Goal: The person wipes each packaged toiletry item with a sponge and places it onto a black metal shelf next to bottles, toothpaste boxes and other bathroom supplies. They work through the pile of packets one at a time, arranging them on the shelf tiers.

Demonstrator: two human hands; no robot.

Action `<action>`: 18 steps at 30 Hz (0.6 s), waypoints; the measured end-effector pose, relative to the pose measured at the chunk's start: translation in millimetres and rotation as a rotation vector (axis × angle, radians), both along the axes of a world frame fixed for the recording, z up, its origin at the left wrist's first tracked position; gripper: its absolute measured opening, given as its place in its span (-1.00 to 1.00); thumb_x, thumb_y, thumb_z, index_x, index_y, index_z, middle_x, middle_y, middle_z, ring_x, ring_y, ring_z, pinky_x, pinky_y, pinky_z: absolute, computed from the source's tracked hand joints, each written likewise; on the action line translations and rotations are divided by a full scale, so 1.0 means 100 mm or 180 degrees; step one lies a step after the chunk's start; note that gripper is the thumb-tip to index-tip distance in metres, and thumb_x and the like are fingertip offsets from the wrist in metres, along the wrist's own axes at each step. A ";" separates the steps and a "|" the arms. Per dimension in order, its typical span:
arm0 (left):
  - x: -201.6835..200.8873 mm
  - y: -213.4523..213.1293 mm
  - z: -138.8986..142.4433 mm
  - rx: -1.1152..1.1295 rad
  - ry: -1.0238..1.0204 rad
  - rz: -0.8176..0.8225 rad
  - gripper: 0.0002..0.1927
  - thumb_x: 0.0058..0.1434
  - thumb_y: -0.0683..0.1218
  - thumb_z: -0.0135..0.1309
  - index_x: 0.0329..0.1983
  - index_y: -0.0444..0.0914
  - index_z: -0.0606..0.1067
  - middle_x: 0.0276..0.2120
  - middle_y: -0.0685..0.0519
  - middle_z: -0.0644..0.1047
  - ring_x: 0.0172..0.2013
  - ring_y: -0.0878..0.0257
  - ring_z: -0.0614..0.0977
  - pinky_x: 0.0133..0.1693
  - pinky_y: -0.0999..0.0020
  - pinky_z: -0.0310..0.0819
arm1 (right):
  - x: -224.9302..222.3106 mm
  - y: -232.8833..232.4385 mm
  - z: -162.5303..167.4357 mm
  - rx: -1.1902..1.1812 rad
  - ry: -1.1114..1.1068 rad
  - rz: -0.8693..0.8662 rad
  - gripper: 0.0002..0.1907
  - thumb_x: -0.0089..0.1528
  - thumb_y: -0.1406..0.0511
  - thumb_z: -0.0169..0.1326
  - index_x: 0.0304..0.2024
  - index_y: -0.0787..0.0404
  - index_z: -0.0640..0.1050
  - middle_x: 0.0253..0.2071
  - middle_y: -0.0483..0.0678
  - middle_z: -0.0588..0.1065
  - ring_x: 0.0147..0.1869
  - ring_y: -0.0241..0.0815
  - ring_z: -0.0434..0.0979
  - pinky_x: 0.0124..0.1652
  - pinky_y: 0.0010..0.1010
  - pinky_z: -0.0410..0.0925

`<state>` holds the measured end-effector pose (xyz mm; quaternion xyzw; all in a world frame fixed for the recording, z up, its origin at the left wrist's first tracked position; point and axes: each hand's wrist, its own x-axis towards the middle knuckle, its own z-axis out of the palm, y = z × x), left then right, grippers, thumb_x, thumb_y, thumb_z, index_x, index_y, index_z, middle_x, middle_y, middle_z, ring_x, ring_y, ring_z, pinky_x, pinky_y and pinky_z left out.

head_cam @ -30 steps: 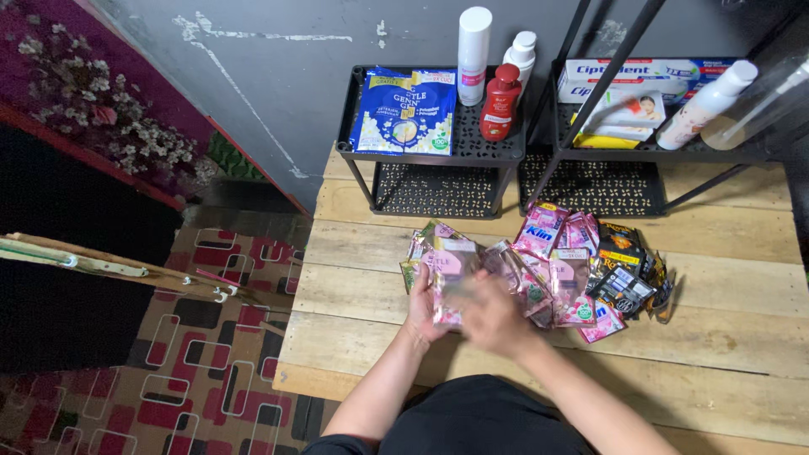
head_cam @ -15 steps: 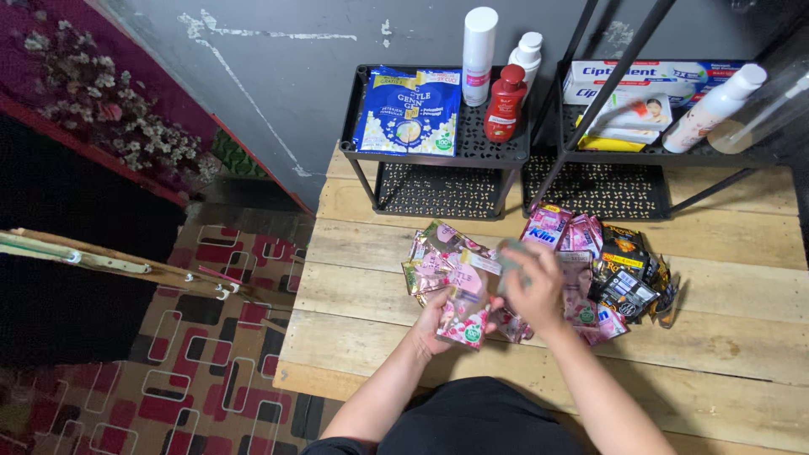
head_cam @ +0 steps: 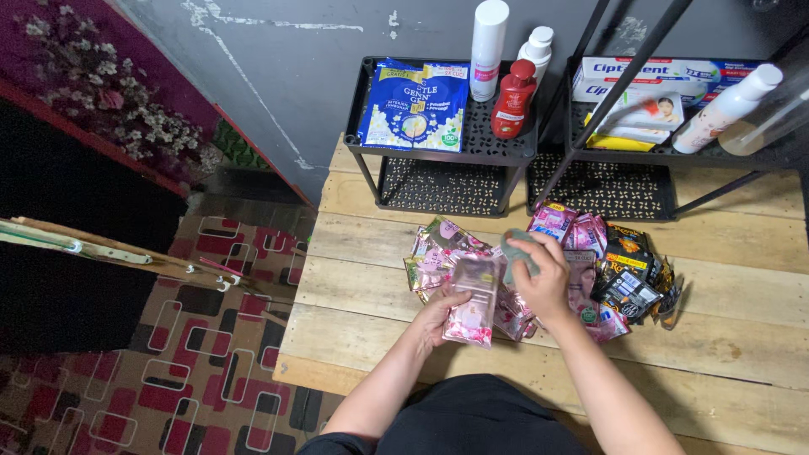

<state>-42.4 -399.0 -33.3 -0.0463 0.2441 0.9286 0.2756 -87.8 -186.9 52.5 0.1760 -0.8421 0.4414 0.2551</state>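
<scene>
My left hand [head_cam: 440,313] pinches the pink sachet [head_cam: 474,301] by its lower edge above the tabletop [head_cam: 742,354]; it looks light, floppy and slick. My right hand [head_cam: 543,274] is closed on a grey-green cloth [head_cam: 516,253].

Both forearms are bare; a black garment covers the torso.

This looks like a small shop or market stall. A rough wooden plank table [head_cam: 742,337] carries a heap of small sachets [head_cam: 581,253] in pink and dark wrappers. Behind them, black metal racks [head_cam: 447,152] display a blue refill pouch [head_cam: 415,105], a red bottle [head_cam: 512,101], white bottles [head_cam: 487,38] and boxed toothpaste [head_cam: 649,72] against a grey wall [head_cam: 295,76].
</scene>
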 end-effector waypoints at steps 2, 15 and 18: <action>-0.05 -0.03 -0.01 -0.0138 -0.0123 0.0061 -0.45 0.40 -0.19 -0.01 0.46 -0.15 0.24 0.15 -0.12 0.50 0.04 0.05 0.67 0.02 0.02 0.69 | 0.09 -0.10 0.05 0.0255 0.0178 0.0179 -0.69 0.12 0.42 0.13 -0.07 0.15 0.65 0.05 0.08 0.51 0.12 0.02 0.55 0.06 -0.17 0.46; 0.00 -0.03 0.20 0.0210 -0.0231 -0.0122 -0.46 0.49 0.05 -0.26 0.51 -0.07 0.10 0.33 -0.03 0.40 0.19 0.10 0.60 0.16 0.05 0.58 | -0.12 -0.29 -0.03 0.0993 0.0476 0.0205 -0.70 0.08 0.38 0.15 -0.15 -0.01 0.69 0.00 -0.03 0.54 0.09 -0.06 0.54 0.03 -0.17 0.29; -0.03 -0.04 0.25 -0.0176 -0.0090 -0.0054 -0.47 0.50 -0.05 -0.28 0.52 0.03 0.02 0.31 -0.06 0.37 0.19 0.10 0.55 0.16 0.02 0.51 | -0.07 -0.28 -0.02 0.0166 0.0083 0.0236 -0.69 0.20 0.37 0.10 -0.02 0.01 0.64 0.07 -0.04 0.49 0.10 -0.14 0.52 0.04 -0.32 0.40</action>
